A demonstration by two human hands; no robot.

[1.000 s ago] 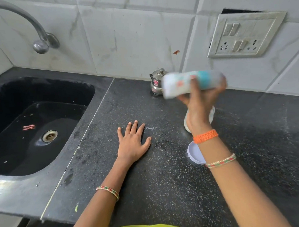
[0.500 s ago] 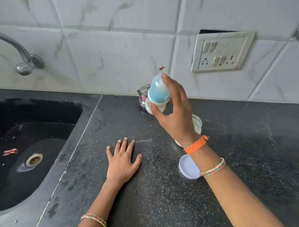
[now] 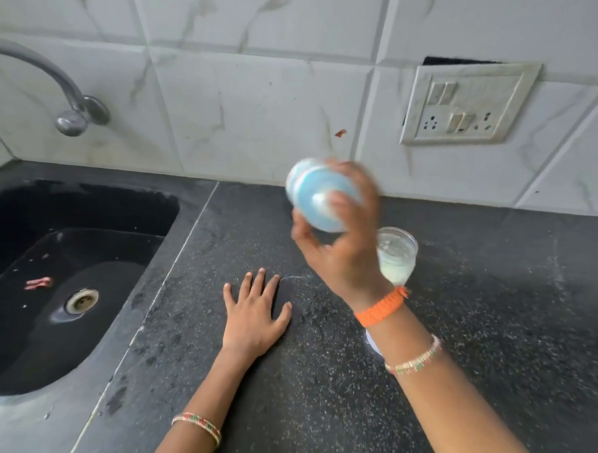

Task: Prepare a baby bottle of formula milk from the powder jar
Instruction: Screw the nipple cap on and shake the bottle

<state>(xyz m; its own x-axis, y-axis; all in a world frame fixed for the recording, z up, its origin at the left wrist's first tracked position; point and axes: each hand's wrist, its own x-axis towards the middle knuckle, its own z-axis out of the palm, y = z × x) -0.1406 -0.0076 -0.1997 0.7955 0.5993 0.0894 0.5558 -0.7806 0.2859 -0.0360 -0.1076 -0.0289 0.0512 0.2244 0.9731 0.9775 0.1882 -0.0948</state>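
My right hand (image 3: 343, 255) grips a baby bottle (image 3: 315, 194) with a blue cap, held in the air above the black counter (image 3: 467, 356). The bottle is motion-blurred and points toward me and to the left. Behind my right wrist stands an open clear powder jar (image 3: 396, 254) holding white powder. Its white lid (image 3: 372, 341) lies on the counter and is mostly hidden by my right forearm. My left hand (image 3: 255, 312) rests flat on the counter, fingers spread, holding nothing.
A black sink (image 3: 53, 271) with a drain and a small red scrap lies at the left, under a steel tap (image 3: 70, 116). A switch and socket panel (image 3: 467, 104) is on the tiled wall behind the counter.
My right hand has been swinging the bottle back and forth; it went from lying sideways to tilted toward me. The small steel pot by the wall is now hidden behind it. My left hand stayed flat.
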